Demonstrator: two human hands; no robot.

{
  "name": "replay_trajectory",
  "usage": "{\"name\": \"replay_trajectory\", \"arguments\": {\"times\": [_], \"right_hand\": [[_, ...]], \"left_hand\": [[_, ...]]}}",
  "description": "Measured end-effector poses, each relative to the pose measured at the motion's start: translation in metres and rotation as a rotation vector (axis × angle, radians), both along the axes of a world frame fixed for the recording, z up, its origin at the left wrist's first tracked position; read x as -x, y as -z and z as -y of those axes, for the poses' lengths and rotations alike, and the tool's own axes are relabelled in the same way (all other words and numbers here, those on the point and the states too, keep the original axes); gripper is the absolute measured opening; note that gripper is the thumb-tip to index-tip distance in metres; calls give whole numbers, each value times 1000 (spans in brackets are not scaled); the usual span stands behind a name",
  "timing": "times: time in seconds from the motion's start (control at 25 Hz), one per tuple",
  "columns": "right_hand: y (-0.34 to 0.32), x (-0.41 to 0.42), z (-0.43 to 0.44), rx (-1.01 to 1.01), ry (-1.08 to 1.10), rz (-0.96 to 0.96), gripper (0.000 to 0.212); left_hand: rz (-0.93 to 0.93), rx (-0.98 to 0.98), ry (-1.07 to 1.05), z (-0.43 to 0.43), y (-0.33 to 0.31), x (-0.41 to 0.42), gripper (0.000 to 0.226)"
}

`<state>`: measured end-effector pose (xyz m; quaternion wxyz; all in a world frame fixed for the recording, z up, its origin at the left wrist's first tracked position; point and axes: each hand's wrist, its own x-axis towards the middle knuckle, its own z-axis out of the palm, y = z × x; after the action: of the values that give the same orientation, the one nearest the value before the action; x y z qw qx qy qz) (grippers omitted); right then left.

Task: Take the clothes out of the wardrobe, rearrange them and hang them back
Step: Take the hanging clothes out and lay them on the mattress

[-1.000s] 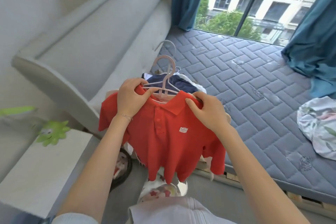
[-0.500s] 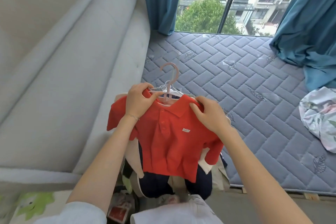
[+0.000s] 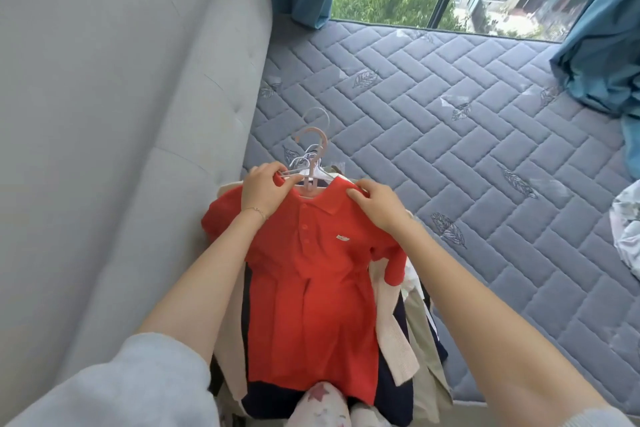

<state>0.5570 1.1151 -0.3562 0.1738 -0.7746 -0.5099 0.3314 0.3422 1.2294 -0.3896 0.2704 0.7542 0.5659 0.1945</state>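
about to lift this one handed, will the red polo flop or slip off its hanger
Probably floppy: the red polo shirt drapes in soft folds over the clothes pile, sleeves drooping. Likely light, since the left hand and right hand only pinch its shoulders. It may slide off the pink hanger if tilted; its seating there is hidden.

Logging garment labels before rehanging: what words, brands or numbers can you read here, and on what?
White chest patch on the red polo shirt: it carries marks, but they are too small and blurred to read.
Nothing else in view shows readable text.
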Motion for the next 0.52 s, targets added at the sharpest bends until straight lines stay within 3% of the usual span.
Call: {"name": "replay_trajectory", "arguments": {"times": [0.4,0.52], "right_hand": [[188,-17,-79,141,47,105,35],[204,-9,-74,91,84,198,34]], "left_hand": [[-253,61,-69,-56,186,-31,35],[-183,42,-48,-53,198,-26,29]]}}
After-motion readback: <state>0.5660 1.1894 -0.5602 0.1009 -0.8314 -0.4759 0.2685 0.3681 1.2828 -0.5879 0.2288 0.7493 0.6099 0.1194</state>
